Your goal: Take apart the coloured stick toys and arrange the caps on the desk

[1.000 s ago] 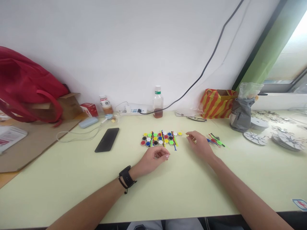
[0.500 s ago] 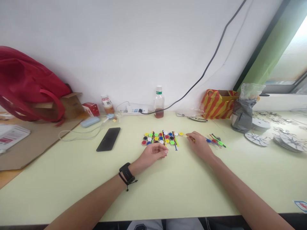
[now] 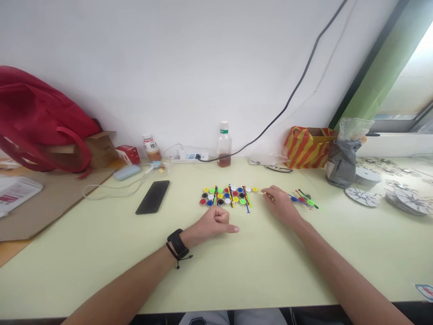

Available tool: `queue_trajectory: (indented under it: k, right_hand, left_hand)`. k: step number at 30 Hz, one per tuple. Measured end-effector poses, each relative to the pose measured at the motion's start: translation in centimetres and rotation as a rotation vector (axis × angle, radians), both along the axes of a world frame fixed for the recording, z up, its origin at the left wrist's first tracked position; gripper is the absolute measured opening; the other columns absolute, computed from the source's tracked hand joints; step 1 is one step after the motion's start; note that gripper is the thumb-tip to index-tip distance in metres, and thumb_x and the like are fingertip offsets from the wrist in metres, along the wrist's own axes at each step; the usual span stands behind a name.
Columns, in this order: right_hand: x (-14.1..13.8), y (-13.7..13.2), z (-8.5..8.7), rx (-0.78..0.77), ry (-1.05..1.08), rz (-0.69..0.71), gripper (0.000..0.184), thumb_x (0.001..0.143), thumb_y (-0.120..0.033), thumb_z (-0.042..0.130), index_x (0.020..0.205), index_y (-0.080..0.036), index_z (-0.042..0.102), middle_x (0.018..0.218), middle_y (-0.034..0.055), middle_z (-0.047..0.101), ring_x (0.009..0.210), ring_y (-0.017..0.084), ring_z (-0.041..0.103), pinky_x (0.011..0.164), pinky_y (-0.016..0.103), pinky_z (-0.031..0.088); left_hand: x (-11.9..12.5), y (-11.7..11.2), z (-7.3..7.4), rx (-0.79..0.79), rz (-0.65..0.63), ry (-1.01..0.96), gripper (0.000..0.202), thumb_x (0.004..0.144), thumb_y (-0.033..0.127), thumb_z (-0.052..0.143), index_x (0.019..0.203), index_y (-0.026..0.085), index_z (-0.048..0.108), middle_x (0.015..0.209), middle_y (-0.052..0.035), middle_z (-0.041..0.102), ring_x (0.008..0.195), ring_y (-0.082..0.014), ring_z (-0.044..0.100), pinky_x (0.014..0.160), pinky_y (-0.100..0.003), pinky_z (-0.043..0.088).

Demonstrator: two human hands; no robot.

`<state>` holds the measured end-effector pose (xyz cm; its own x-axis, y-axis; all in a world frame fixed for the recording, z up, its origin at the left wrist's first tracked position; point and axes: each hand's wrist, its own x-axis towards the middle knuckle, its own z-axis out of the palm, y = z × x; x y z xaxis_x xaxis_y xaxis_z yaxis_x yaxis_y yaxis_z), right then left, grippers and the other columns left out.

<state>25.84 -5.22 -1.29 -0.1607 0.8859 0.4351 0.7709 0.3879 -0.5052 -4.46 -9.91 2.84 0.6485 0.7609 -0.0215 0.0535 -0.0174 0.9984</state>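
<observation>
My left hand (image 3: 216,222) rests over the table just in front of rows of small coloured discs, its fingers curled into a fist and the thumb stretched to the right. Nothing shows in it. The discs, such as a green disc (image 3: 242,202) and a blue disc (image 3: 210,203), have clear rims and lie close together. Thin coloured strips (image 3: 231,195) lie across them. My right hand (image 3: 275,201) is beside a yellow disc (image 3: 255,190) at the right end, fingers bent together; a small dark-gold thing shows at them, unclear. More strips and discs (image 3: 306,199) lie behind that hand.
A black phone (image 3: 153,197) lies to the left. A bottle of brown liquid (image 3: 224,146) and a power strip (image 3: 189,155) stand by the wall. On the right are a striped bag (image 3: 306,146), a grey bag (image 3: 341,162) and patterned round plates (image 3: 361,197).
My left hand has drawn back slightly from the discs, its fingers curling tighter and its thumb straightening out. My right hand has barely moved.
</observation>
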Motion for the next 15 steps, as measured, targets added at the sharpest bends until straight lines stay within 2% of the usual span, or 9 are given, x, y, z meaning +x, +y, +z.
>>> queue_trajectory:
  k: [7, 15]
  right_hand:
    - [0.13, -0.17, 0.53, 0.008, -0.022, 0.000, 0.026, 0.097, -0.022, 0.046, 0.104, -0.018, 0.071, 0.094, 0.0103, 0.069, 0.081, 0.023, 0.066, 0.076, 0.036, 0.050]
    - [0.06, -0.07, 0.42, 0.077, 0.048, -0.013, 0.029, 0.100, -0.030, 0.045, 0.108, -0.020, 0.071, 0.098, 0.0110, 0.070, 0.082, 0.024, 0.067, 0.077, 0.037, 0.052]
  left_hand:
    - [0.24, -0.29, 0.52, -0.207, -0.001, 0.052, 0.075, 0.073, 0.041, 0.086, 0.065, 0.023, 0.014, 0.062, 0.0095, 0.011, 0.051, -0.0056, 0.012, 0.050, -0.026, 0.009]
    - [0.14, -0.22, 0.40, -0.232, -0.024, 0.100, 0.078, 0.066, 0.047, 0.090, 0.065, 0.023, 0.016, 0.061, 0.0100, 0.012, 0.051, -0.0045, 0.010, 0.046, -0.023, 0.009]
